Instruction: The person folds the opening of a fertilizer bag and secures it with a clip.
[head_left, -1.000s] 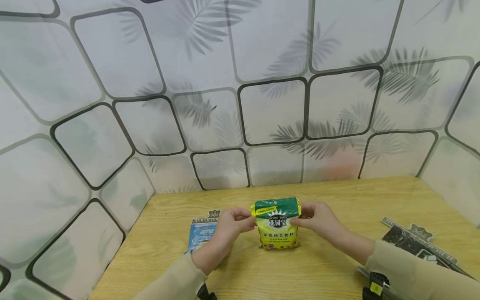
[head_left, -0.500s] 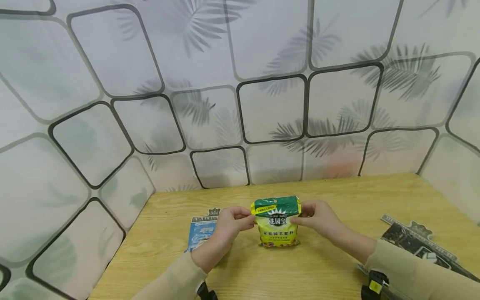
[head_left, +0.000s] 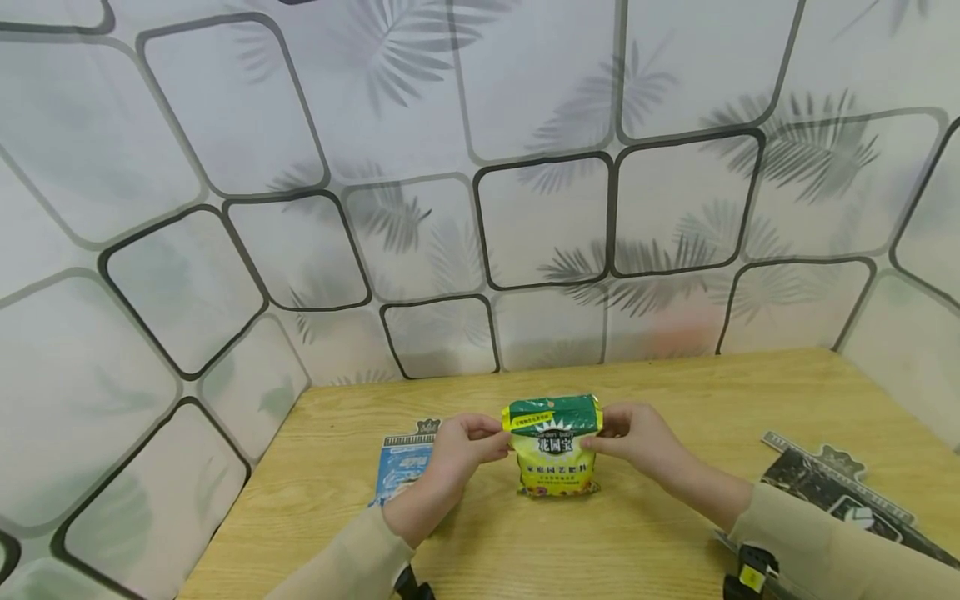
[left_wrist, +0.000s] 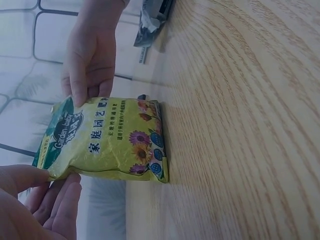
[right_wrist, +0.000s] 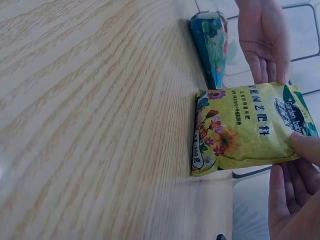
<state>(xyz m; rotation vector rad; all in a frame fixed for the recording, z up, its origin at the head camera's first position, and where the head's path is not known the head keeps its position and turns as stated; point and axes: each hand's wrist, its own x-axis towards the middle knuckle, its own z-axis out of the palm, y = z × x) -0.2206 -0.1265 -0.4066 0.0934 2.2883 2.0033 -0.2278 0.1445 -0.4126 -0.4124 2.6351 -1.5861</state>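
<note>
Wooden table (head_left: 570, 550): light-grained; dark package (head_left: 806, 482): right side of table; yellow-green bag (head_left: 555, 468): upright, mid-table; blue package (head_left: 401, 468): left side of table; left hand (head_left: 459, 454), right hand (head_left: 647, 437): thumbs and fingers pinching bag's opposite upper edges

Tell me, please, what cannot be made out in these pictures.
Head view: part of the blue packet, behind the left hand and wrist.
Head view: part of the black packet, behind the right sleeve.
All views: back of the yellow bag, hidden by its front.
</note>
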